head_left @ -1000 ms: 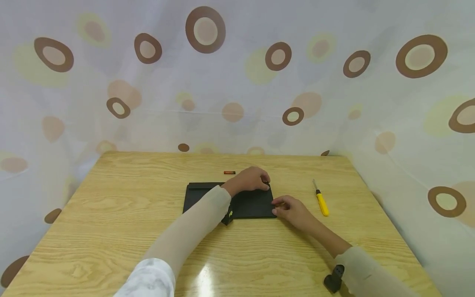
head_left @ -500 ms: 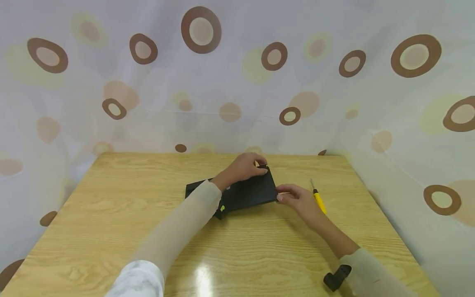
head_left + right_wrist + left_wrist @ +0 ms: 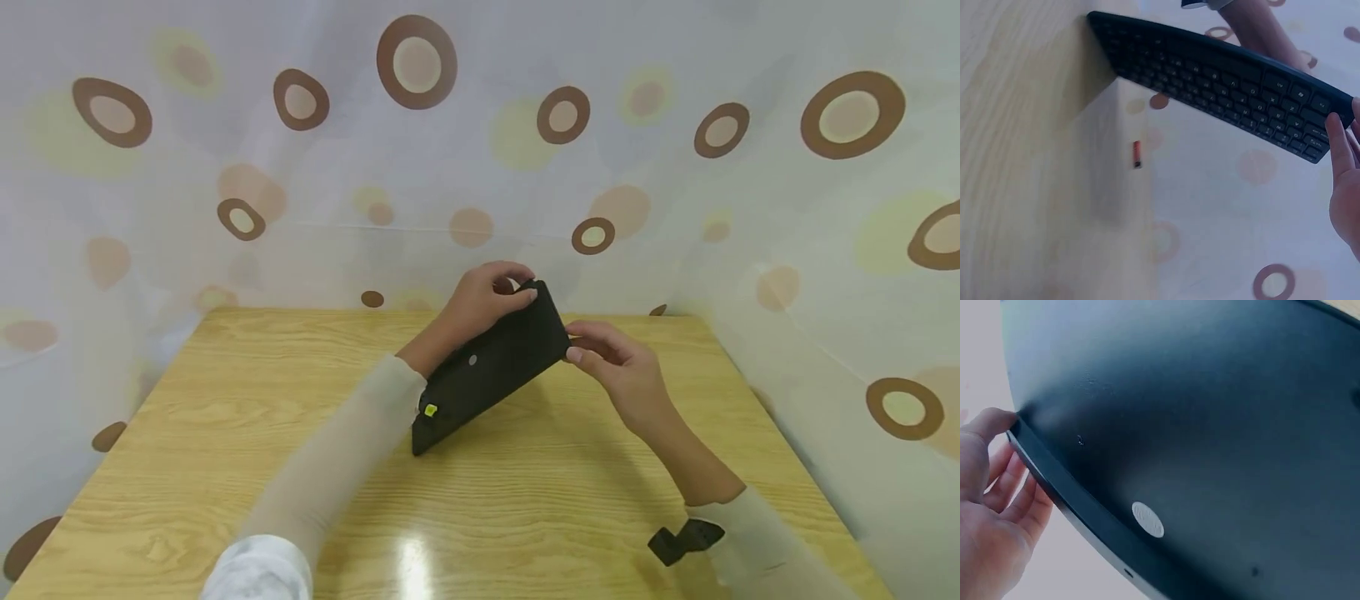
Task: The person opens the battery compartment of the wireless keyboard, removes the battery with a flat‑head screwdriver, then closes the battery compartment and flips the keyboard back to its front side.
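A black keyboard [image 3: 502,350] is held up at a slant, its plain underside toward the head camera and its left end low near the tabletop. My left hand [image 3: 483,296] pinches the top edge near the far right corner, thumb on the plain side. In the left wrist view that hand [image 3: 1004,487] holds the edge, and a pale oval sticker [image 3: 1147,519] shows on the underside. At the lower right corner, my right hand [image 3: 618,367] pinches the keyboard between thumb and fingers. In the right wrist view the key side of the keyboard [image 3: 1229,84] shows, with fingertips on its end keys.
An orange and black battery [image 3: 1137,154] lies on the wooden table [image 3: 262,375] near its far edge; the keyboard and left arm hide it in the head view. A patterned curtain [image 3: 465,167] hangs behind the table. A black strap device [image 3: 686,540] sits at the right wrist.
Both hands have lifted the keyboard from flat on the table into a steep tilt, its right end rising. The right hand has moved up and now covers the yellow-handled screwdriver.
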A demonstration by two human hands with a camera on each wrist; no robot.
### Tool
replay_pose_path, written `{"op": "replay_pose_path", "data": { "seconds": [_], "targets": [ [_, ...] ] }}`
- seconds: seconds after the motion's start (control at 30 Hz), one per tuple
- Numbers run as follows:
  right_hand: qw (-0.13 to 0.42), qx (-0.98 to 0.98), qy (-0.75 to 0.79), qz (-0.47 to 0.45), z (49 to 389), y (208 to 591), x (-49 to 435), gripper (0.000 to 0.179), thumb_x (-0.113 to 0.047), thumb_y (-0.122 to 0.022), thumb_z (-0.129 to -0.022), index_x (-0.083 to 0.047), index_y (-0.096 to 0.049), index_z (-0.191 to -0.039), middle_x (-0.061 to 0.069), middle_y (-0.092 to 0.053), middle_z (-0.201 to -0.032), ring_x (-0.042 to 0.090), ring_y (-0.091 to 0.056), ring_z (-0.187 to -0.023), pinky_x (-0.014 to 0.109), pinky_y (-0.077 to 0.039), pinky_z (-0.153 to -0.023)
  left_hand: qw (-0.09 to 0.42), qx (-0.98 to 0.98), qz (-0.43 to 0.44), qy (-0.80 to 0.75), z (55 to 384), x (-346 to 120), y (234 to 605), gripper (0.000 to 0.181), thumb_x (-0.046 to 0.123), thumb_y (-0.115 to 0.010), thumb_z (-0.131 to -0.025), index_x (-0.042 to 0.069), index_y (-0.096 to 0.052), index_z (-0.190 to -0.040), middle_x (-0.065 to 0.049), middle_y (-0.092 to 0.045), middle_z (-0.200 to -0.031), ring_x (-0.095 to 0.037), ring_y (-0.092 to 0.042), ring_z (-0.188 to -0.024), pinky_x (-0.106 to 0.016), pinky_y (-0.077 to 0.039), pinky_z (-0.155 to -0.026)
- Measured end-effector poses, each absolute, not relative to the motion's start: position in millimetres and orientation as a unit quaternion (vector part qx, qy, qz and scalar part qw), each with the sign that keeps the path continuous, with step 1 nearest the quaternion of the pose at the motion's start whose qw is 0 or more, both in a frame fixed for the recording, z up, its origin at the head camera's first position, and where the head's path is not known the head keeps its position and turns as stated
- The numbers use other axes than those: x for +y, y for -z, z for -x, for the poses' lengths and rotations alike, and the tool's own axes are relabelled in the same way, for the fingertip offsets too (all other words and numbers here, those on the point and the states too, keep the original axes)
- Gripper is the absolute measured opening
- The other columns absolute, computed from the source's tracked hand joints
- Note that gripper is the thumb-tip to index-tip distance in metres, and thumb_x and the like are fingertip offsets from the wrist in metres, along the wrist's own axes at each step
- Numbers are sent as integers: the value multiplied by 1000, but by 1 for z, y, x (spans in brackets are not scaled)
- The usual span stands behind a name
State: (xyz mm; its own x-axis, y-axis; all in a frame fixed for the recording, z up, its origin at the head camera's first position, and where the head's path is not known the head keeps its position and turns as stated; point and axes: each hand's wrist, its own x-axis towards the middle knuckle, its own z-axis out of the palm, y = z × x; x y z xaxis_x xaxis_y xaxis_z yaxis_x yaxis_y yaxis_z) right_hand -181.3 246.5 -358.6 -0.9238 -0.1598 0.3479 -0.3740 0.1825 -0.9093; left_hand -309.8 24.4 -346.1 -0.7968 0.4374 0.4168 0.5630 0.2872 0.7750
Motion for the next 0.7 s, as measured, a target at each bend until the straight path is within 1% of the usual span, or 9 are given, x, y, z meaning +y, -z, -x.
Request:
{"op": "replay_pose_path", "data": {
  "seconds": [0.17, 0.23, 0.43, 0.57, 0.7],
  "targets": [
    [112, -765, -604, -196, 180, 338, 236, 29, -11, -69, -96, -4, -69, -124, 4, -64, -127, 12, -66, -112, 24, -55, -93, 66, -772, 294, 559, 303, 15, 334, 28, 29, -72, -94, 15, -70, -119, 0, -69, -108, -15, -65, -90, -31, -55, -78],
    [119, -758, -607, -207, 179, 332, 233, 29, -9, -70, -96, -1, -68, -124, 5, -64, -127, 14, -65, -113, 24, -55, -93, 63, -765, 293, 570, 301, 12, 329, 29, 28, -72, -94, 14, -69, -119, -1, -69, -109, -17, -66, -91, -32, -55, -78],
    [143, -747, -608, -228, 175, 320, 224, 28, -5, -70, -95, 2, -69, -122, 4, -62, -127, 17, -64, -112, 24, -55, -93, 53, -738, 295, 605, 295, 6, 322, 30, 25, -73, -94, 12, -68, -121, -6, -70, -110, -21, -67, -92, -32, -56, -79],
    [166, -748, -595, -243, 173, 312, 220, 25, -3, -69, -95, 2, -70, -119, 5, -62, -126, 18, -63, -110, 23, -56, -91, 58, -725, 294, 620, 292, 4, 320, 29, 24, -72, -95, 13, -67, -121, -7, -70, -111, -20, -68, -96, -34, -57, -83],
    [182, -750, -580, -261, 172, 305, 216, 22, -2, -69, -94, 1, -72, -116, 6, -64, -123, 18, -62, -112, 22, -56, -88, 72, -719, 297, 624, 289, 3, 320, 28, 23, -72, -95, 12, -67, -121, -6, -68, -116, -18, -67, -102, -35, -55, -93]
  ]
}}
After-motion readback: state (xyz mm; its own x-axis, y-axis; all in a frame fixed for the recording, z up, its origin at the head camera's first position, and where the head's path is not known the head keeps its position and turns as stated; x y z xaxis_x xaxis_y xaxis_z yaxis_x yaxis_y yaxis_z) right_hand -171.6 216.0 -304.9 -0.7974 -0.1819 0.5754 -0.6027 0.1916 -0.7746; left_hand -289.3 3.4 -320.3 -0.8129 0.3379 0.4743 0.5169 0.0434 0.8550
